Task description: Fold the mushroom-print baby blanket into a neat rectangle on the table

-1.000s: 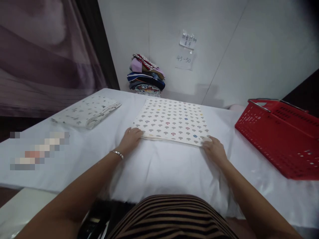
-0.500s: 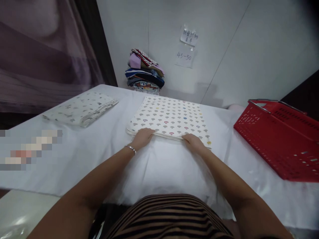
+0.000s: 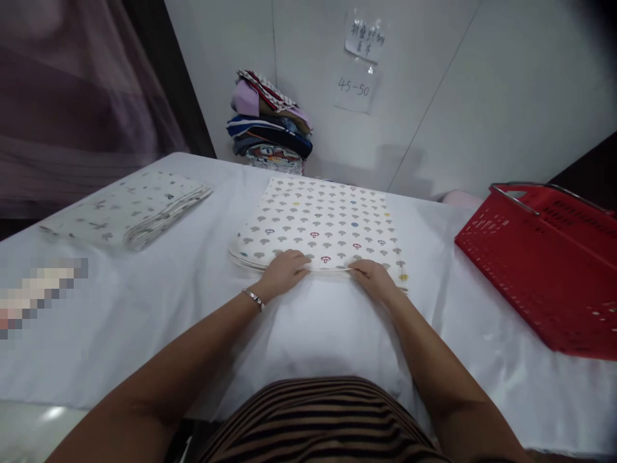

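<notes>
In front of me a folded white cloth [image 3: 332, 222] with a mushroom print lies flat on the white-covered table [image 3: 318, 328]. Several layers show along its near edge. My left hand [image 3: 288, 269] grips that edge left of its middle, thumb below and fingers on top. To the right, my right hand [image 3: 372, 276] pinches the same edge near the cloth's near right corner. A silver bracelet [image 3: 254, 299] circles my left wrist. The fingertips are partly hidden at the cloth's edge.
Another folded printed cloth [image 3: 128, 212] lies at the left. A red perforated basket [image 3: 535, 263] with metal handles stands at the right. Stacked fabrics [image 3: 270, 125] sit by the back wall, beneath taped paper signs [image 3: 354, 89]. A pinkish curtain [image 3: 87, 116] hangs at left.
My left hand has slid slightly right along the near edge, closer to my right hand. The view has shifted a little; both hands stay on the cloth.
</notes>
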A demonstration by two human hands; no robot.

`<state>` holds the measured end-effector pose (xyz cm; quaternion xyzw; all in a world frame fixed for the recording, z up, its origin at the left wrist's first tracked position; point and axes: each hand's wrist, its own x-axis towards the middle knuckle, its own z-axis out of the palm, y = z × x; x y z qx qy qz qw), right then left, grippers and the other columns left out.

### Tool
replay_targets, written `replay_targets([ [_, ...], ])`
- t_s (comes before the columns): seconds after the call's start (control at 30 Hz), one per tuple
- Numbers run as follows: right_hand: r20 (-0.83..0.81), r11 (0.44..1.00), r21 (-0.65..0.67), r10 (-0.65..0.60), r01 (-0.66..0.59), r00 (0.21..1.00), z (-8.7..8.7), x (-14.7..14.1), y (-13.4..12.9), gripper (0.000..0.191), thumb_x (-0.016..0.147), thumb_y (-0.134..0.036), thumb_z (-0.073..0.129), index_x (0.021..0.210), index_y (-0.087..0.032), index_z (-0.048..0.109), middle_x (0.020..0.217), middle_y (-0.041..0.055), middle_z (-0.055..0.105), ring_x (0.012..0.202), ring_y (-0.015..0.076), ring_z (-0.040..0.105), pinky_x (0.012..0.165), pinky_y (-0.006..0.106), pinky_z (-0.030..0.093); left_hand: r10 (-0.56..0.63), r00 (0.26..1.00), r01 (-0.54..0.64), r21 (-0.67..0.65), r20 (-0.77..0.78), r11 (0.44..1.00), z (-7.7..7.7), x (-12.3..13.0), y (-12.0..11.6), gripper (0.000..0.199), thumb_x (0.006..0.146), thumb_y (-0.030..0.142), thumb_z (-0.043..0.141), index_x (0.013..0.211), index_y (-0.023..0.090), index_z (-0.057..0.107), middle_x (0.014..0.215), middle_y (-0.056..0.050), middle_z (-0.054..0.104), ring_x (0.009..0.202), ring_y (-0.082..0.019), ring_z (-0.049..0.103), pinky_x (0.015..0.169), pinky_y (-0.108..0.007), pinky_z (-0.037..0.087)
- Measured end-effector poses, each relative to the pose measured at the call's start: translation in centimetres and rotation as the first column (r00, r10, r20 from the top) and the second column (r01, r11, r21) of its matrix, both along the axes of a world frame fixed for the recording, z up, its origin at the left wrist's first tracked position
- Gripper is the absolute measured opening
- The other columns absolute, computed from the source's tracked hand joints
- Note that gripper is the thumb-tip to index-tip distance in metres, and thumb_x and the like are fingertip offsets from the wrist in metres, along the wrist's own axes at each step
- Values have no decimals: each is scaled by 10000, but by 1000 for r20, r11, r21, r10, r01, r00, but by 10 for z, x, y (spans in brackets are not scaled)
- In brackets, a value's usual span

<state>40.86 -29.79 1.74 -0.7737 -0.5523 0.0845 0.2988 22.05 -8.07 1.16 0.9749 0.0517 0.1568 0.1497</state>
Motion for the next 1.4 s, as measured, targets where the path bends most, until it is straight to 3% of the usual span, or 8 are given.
replay_targets([
  [0.13,141,997,79,7,-18,990,-12,0,-3,234,911,-255,466,987,-255,687,1040,36,666,963,191,597,829,327,475,-62,998,63,55,-10,996,3,16,-8,218,917,282,451,904,200,653,934,-36,647,880,-175,548,790,-324,418],
  [0.3,333,971,230,-140,63,932,-16,0,-2,238,916,-243,468,942,-240,704,939,68,648,899,205,553,775,335,450,-5,997,-15,253,76,967,3,23,-7,227,922,215,427,876,197,649,876,-45,641,838,-181,527,727,-324,388],
  [0.4,393,989,141,-93,40,915,-18,1,2,241,909,-217,477,879,-241,715,873,64,642,843,205,525,749,333,421,-44,998,24,335,52,942,-2,22,-6,230,905,151,432,850,198,651,880,-45,642,845,-176,525,733,-319,378],
  [0.53,370,999,-40,13,2,929,-19,0,3,273,911,-192,453,897,-255,719,896,68,638,848,211,508,744,329,414,-53,999,52,297,-4,954,-8,20,-6,245,913,169,424,856,202,660,908,-50,649,863,-176,522,762,-327,387],
  [0.87,286,986,-160,84,-38,954,-4,-8,-3,305,934,-199,403,997,-232,700,935,81,625,882,214,502,749,330,414,-94,994,104,247,-52,963,-2,16,-7,255,920,175,407,905,188,661,942,-64,644,874,-181,521,802,-336,397],
  [1.0,279,984,-173,92,-45,956,-2,-8,-4,274,932,-203,430,993,-221,697,936,78,623,873,213,504,732,322,407,-113,991,128,265,-73,956,-2,13,-6,271,931,195,390,931,193,661,977,-62,637,884,-182,515,813,-337,400],
  [1.4,157,992,-118,54,-36,986,-10,2,-4,293,925,-218,423,1038,-251,691,985,68,653,940,217,550,782,335,450,-141,983,156,136,-115,978,2,17,-1,353,957,279,330,931,199,673,1010,-66,638,897,-178,531,810,-336,425],
])
